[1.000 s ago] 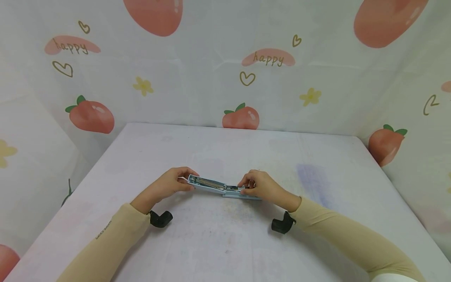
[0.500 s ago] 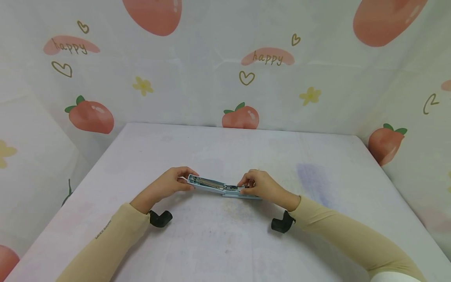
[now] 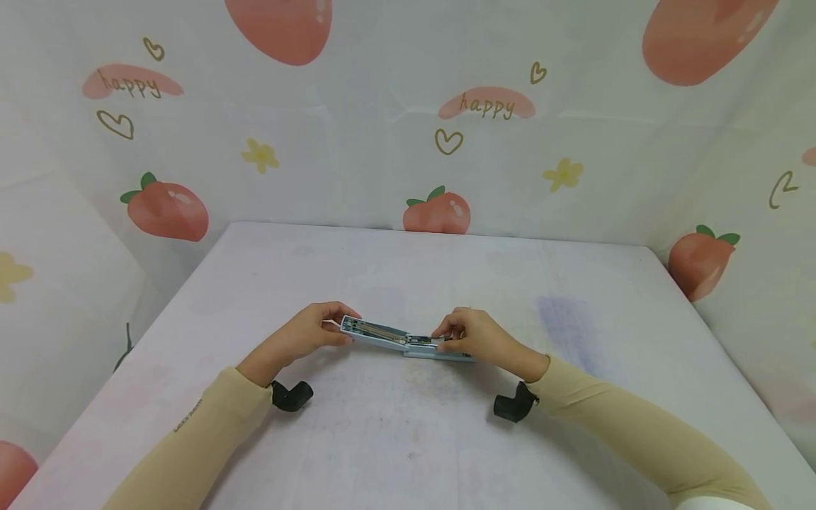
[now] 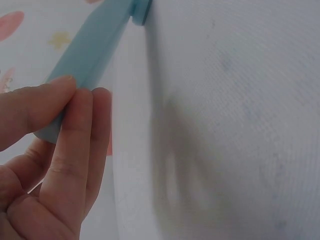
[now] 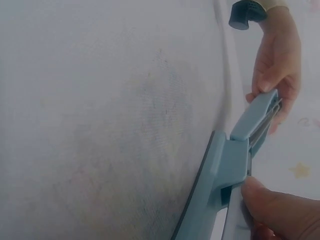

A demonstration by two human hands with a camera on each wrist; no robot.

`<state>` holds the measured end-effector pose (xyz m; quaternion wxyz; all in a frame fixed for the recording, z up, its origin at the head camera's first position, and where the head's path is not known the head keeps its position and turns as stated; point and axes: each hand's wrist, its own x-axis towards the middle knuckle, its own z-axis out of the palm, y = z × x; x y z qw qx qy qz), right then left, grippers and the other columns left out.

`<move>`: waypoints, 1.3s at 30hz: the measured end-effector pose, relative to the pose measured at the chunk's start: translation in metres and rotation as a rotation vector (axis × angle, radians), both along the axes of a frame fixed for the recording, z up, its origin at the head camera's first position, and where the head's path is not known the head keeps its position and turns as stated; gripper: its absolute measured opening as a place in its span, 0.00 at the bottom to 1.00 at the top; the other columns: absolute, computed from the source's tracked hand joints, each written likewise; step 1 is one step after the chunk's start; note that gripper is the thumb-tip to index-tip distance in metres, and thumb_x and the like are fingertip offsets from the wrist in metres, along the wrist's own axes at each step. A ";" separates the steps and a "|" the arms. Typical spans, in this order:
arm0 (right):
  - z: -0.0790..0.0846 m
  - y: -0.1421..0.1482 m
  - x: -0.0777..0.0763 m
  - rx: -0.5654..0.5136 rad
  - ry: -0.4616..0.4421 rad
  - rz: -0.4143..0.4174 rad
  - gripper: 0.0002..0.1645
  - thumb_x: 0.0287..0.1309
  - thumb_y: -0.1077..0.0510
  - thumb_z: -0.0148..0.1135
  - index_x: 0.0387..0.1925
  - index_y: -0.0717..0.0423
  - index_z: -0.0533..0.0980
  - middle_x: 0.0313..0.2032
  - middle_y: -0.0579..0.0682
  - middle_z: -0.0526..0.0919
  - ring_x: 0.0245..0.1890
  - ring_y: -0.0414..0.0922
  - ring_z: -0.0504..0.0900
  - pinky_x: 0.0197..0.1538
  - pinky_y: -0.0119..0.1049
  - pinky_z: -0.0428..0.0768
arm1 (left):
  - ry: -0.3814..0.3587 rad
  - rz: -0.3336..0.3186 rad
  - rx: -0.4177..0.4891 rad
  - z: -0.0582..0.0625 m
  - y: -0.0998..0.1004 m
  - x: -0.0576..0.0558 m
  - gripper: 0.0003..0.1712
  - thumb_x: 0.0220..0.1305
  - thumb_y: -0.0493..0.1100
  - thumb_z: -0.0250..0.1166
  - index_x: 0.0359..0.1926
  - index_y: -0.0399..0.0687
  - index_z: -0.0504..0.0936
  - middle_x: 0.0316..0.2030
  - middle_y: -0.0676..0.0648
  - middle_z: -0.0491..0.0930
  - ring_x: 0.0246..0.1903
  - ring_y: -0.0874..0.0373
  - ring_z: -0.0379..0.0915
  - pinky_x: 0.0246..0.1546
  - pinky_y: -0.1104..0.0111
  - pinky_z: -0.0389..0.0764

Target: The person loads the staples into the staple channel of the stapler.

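A light blue stapler (image 3: 376, 336) lies spread open at mid-table, its top cover swung back to the left and the metal parts inside showing. My left hand (image 3: 319, 326) pinches the far end of that cover between thumb and fingers, holding it raised above the table; in the left wrist view the fingers (image 4: 65, 155) wrap its tip. At the other end, my right hand (image 3: 478, 336) pinches the stapler's magazine over the base (image 5: 205, 185), thumb (image 5: 270, 205) along its side. The right fingers hide part of the magazine.
A white cloth covers the table (image 3: 408, 439), with a faint purple stain (image 3: 567, 333) to the right. Behind stands a fabric backdrop (image 3: 357, 127) printed with peaches. Black wrist cameras (image 3: 292, 397) hang below both wrists.
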<state>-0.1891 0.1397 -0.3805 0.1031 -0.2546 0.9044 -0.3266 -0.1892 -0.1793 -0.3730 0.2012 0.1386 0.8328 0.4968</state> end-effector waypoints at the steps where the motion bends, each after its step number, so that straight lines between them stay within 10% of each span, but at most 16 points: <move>1: 0.000 0.000 0.000 -0.002 -0.005 0.000 0.10 0.53 0.57 0.72 0.39 0.52 0.85 0.31 0.43 0.78 0.28 0.39 0.70 0.31 0.30 0.71 | -0.004 0.005 0.000 0.000 0.000 0.000 0.22 0.58 0.31 0.67 0.55 0.36 0.76 0.44 0.41 0.76 0.39 0.58 0.78 0.38 0.71 0.75; 39: -0.001 0.006 -0.004 -0.059 -0.105 -0.009 0.09 0.56 0.63 0.67 0.40 0.54 0.85 0.34 0.47 0.80 0.28 0.41 0.71 0.31 0.30 0.71 | 0.013 0.001 -0.002 0.000 0.001 0.000 0.22 0.57 0.31 0.67 0.54 0.36 0.76 0.42 0.42 0.76 0.36 0.59 0.77 0.36 0.70 0.74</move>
